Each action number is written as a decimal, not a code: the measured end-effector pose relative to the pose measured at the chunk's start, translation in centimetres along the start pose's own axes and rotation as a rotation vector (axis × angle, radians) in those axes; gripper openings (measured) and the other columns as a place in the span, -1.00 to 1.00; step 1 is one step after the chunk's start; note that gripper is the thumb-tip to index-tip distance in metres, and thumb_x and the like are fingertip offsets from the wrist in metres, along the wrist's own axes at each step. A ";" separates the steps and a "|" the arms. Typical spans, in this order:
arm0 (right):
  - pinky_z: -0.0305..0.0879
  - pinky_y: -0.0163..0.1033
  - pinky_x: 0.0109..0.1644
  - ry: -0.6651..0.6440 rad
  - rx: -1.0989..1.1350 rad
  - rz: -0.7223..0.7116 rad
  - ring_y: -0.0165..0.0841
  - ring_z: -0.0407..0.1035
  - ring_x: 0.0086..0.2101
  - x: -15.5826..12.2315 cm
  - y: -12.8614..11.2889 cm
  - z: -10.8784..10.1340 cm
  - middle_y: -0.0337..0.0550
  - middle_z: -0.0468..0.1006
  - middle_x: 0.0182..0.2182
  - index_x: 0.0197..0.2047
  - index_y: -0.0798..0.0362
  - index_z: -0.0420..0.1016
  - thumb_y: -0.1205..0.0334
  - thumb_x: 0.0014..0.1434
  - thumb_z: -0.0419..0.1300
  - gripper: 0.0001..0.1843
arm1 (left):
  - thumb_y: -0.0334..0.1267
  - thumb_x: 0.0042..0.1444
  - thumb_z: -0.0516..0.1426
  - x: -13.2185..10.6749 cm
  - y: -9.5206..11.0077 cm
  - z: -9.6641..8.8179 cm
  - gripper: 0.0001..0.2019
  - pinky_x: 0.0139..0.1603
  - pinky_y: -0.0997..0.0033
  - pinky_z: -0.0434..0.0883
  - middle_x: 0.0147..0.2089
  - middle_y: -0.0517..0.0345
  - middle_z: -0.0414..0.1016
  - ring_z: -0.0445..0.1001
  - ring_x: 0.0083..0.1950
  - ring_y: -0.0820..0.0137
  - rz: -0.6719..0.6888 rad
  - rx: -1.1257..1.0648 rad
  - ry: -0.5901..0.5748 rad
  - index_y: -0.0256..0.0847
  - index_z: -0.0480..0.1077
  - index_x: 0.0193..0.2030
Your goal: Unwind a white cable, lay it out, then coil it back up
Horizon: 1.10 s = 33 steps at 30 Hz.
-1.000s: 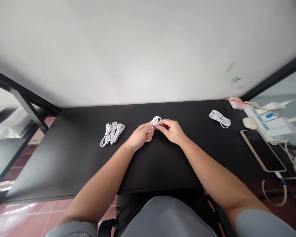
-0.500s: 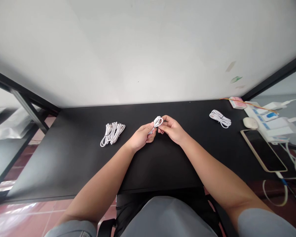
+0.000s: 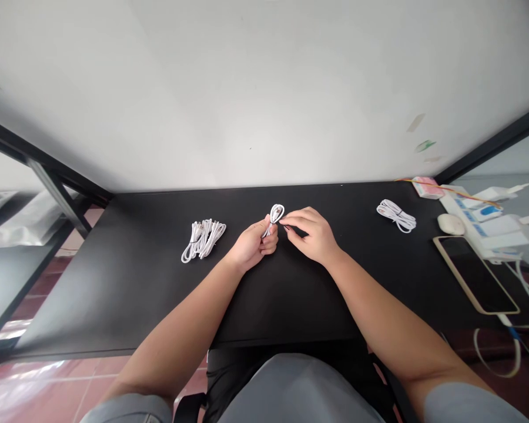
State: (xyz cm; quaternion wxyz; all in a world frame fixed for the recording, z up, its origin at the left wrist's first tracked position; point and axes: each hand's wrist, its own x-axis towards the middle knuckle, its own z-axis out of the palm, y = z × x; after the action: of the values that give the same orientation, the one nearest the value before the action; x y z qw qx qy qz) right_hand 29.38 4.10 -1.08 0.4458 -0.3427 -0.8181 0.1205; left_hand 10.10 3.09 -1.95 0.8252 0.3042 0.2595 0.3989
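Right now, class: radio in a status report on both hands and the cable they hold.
Left hand shut on coiled white cable. Right hand pinching at the coil. Cable bundle left, another bundle right, both apart on black table.

A table [image 3: 158, 305] stood against the wall [image 3: 264, 88]. At its middle the left hand [image 3: 251, 244] and right hand [image 3: 311, 235] met around a coiled cable [image 3: 275, 214]. A cable bundle [image 3: 203, 238] lay to the left of the hands, a second bundle [image 3: 397, 215] well to their right. Farther right (at the table's end) lay a phone [image 3: 476, 273], with a mouse [image 3: 450, 223] behind it and a power strip [image 3: 489, 226] beyond that.
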 end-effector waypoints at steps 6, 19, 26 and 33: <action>0.45 -0.09 -0.14 -0.023 -0.040 -0.029 -0.27 0.44 -0.28 0.1 0.2 0.1 -0.16 0.69 -0.26 -0.09 -0.05 0.64 0.27 0.30 0.25 -0.85 | -0.02 0.35 0.06 0.0 0.2 0.1 -0.63 -0.61 0.60 -0.01 -0.57 0.36 -0.01 -0.10 -0.60 0.60 0.000 0.002 0.002 -0.24 0.24 -0.39; 0.41 -0.15 -0.18 -0.030 0.044 0.120 -0.31 0.46 -0.33 -0.4 -0.4 0.2 -0.19 0.64 -0.35 -0.25 -0.03 0.59 0.19 0.32 0.24 -0.88 | 0.07 0.30 0.10 0.2 -0.6 0.4 -0.59 -0.61 0.61 -0.06 -0.58 0.36 0.05 -0.07 -0.62 0.63 0.136 0.188 0.144 -0.25 0.26 -0.39; 0.39 -0.05 -0.16 -0.045 -0.087 -0.043 -0.23 0.34 -0.26 -0.3 -0.5 0.3 -0.14 0.60 -0.32 -0.26 -0.11 0.66 0.23 0.29 0.26 -0.88 | 0.11 0.25 0.15 0.2 -0.9 1.0 -0.56 -0.63 0.62 -0.06 -0.60 0.37 0.02 -0.07 -0.63 0.63 0.136 0.143 0.214 -0.24 0.26 -0.41; 0.39 -0.06 -0.16 -0.099 -0.112 -0.110 -0.24 0.29 -0.27 -0.3 -0.6 0.4 -0.15 0.63 -0.30 -0.22 -0.08 0.67 0.28 0.30 0.24 -0.85 | 0.13 0.25 0.14 0.2 -0.9 1.1 -0.55 -0.65 0.61 -0.05 -0.60 0.38 0.01 -0.07 -0.64 0.63 0.127 0.063 0.247 -0.25 0.27 -0.41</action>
State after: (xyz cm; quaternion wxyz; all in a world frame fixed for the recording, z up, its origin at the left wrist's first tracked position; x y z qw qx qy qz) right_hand 28.89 3.52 -1.15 0.3911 -0.3151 -0.8622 0.0666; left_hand 11.40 2.46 -1.82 0.7502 0.2943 0.3517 0.4764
